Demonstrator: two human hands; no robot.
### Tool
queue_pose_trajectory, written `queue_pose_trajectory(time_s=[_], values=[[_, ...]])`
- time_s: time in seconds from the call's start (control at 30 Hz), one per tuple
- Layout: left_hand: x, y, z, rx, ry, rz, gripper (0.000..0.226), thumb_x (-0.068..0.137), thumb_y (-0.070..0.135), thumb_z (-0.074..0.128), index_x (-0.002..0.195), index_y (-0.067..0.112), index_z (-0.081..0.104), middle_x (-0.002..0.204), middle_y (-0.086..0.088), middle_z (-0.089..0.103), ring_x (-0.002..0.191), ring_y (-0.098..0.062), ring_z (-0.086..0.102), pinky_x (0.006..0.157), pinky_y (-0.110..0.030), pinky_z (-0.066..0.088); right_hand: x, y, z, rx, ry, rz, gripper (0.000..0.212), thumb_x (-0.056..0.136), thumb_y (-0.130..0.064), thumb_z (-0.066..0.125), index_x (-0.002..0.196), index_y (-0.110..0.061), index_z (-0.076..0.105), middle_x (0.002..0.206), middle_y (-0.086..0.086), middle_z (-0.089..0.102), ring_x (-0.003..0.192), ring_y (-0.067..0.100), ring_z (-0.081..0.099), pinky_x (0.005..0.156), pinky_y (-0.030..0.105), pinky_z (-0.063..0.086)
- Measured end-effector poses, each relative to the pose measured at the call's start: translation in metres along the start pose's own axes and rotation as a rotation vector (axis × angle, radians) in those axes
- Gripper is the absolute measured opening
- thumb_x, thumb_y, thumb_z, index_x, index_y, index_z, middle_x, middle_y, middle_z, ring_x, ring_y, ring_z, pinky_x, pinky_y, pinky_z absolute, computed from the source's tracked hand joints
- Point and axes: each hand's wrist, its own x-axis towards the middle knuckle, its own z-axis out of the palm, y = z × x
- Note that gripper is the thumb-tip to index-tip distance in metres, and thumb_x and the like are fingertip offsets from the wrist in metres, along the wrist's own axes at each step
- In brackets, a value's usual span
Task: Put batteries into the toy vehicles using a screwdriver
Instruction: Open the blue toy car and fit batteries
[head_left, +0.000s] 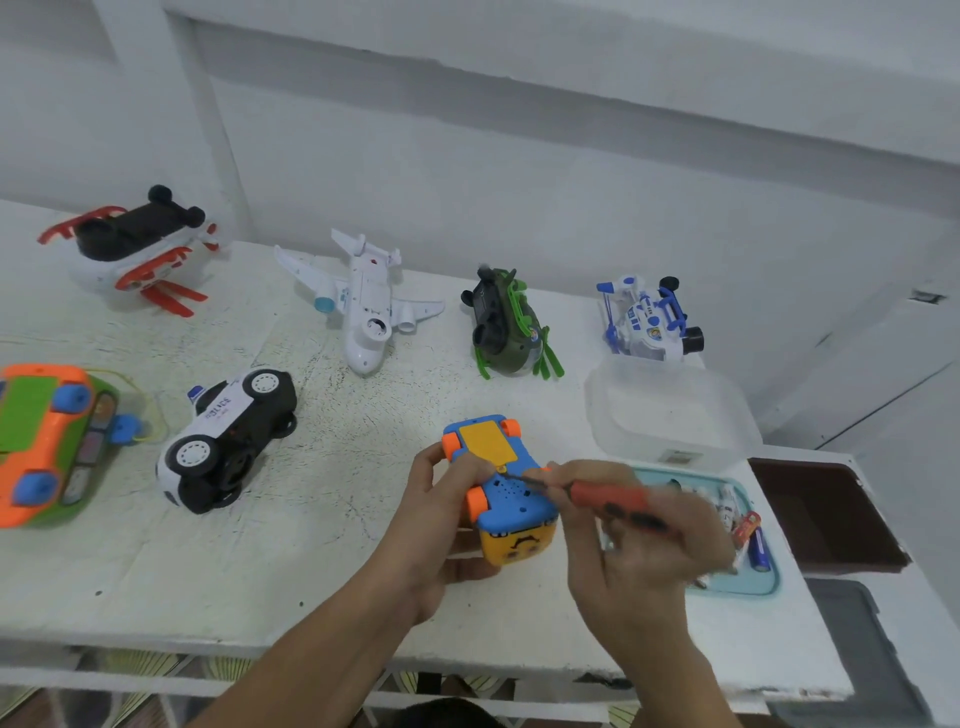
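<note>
A small blue and yellow toy car (498, 483) with orange wheels is turned belly up above the table. My left hand (436, 525) grips it from the left and underneath. An orange-handled screwdriver (608, 496) is held in my right hand (639, 551), its tip at the near edge of the yellow battery cover (485, 441). The right hand is blurred. Batteries (756, 545) lie in a teal tray (769, 587) to the right, partly hidden behind that hand.
Other toys lie on the white table (260, 561): an orange-green car (47, 441), a police car (228, 436), a white plane (363, 301), a green helicopter (506, 322), a blue-white helicopter (649, 317), a red-white helicopter (135, 249). A clear plastic tub (670, 410) stands behind the tray.
</note>
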Motion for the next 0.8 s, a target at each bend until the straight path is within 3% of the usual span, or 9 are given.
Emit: queue_pose_trajectory(time_s=[0.03,0.1,0.17,0.23,0.33,0.5,0.63,0.7,0.8], values=[[0.000,0.001,0.000,-0.003,-0.008,-0.008,0.031,0.091,0.032,0.057,0.121,0.036,0.051,0.072,-0.001,0.075,0.058,-0.020,0.070,0.056,-0.030,0.052,0.000,-0.001,0.004,0.054,-0.022,-0.032,0.033,0.091,0.013,0.049,0.121,0.000,0.053,0.096,0.007,0.061,0.093,0.009,0.066,0.085,0.007,0.047],[0.000,0.003,-0.001,-0.002,-0.016,-0.010,0.031,0.091,0.033,0.057,0.121,0.035,0.051,0.070,0.000,0.075,0.057,-0.019,0.069,0.058,-0.031,0.053,0.004,-0.011,0.017,0.232,-0.049,-0.089,0.062,0.092,0.016,0.038,0.141,-0.022,0.041,0.101,0.021,0.055,0.091,0.032,0.059,0.094,0.012,0.046],[0.000,0.006,-0.001,0.009,-0.017,0.000,0.030,0.091,0.033,0.057,0.120,0.036,0.051,0.070,0.001,0.075,0.057,-0.018,0.069,0.057,-0.031,0.052,0.006,-0.006,0.022,0.076,0.076,-0.227,0.069,0.092,0.012,0.045,0.142,-0.032,0.028,0.111,0.009,0.055,0.090,0.025,0.064,0.091,0.026,0.054],[0.000,0.009,-0.001,0.018,-0.012,0.011,0.031,0.090,0.033,0.058,0.120,0.038,0.051,0.072,0.001,0.075,0.060,-0.019,0.070,0.058,-0.031,0.053,0.001,0.004,0.022,-0.058,0.209,-0.291,0.067,0.086,0.015,0.054,0.129,-0.027,0.026,0.111,0.002,0.056,0.087,0.017,0.068,0.081,0.029,0.058],[0.000,0.012,-0.003,0.026,0.010,0.033,0.034,0.090,0.031,0.061,0.120,0.041,0.049,0.082,-0.003,0.076,0.063,-0.019,0.072,0.055,-0.030,0.053,-0.001,0.000,0.026,0.021,0.381,-0.039,0.056,0.084,0.019,0.058,0.104,-0.014,0.016,0.092,0.010,0.064,0.080,0.021,0.070,0.080,0.028,0.057],[-0.003,0.012,-0.009,0.058,0.072,0.152,0.044,0.088,0.020,0.069,0.118,0.045,0.048,0.101,-0.005,0.074,0.069,-0.019,0.074,0.048,-0.028,0.053,0.024,-0.014,0.015,0.406,0.496,0.694,0.071,0.085,0.022,0.054,0.121,-0.033,0.026,0.090,0.011,0.065,0.069,0.029,0.070,0.072,0.043,0.059],[-0.005,0.008,-0.013,0.094,0.076,0.255,0.050,0.087,0.009,0.070,0.114,0.046,0.049,0.092,0.007,0.075,0.075,-0.015,0.075,0.048,-0.029,0.055,0.051,0.000,-0.010,0.633,0.364,1.018,0.054,0.092,0.003,0.054,0.127,-0.034,0.036,0.066,0.013,0.057,0.059,0.034,0.065,0.065,0.049,0.058],[-0.005,0.006,-0.015,0.124,0.076,0.294,0.054,0.086,0.006,0.071,0.113,0.047,0.049,0.084,0.013,0.074,0.074,-0.011,0.074,0.048,-0.028,0.055,0.063,0.000,-0.016,0.457,0.108,1.035,0.043,0.095,-0.006,0.056,0.125,-0.033,0.041,0.068,0.014,0.058,0.055,0.029,0.062,0.058,0.045,0.057],[-0.003,0.001,-0.018,0.205,0.126,0.345,0.065,0.076,0.016,0.083,0.118,0.050,0.048,0.090,0.018,0.071,0.079,-0.009,0.072,0.060,-0.041,0.062,0.071,-0.002,-0.011,0.149,-0.216,0.995,0.049,0.092,-0.004,0.061,0.122,-0.039,0.044,0.085,0.020,0.064,0.056,0.028,0.064,0.052,0.044,0.058]])
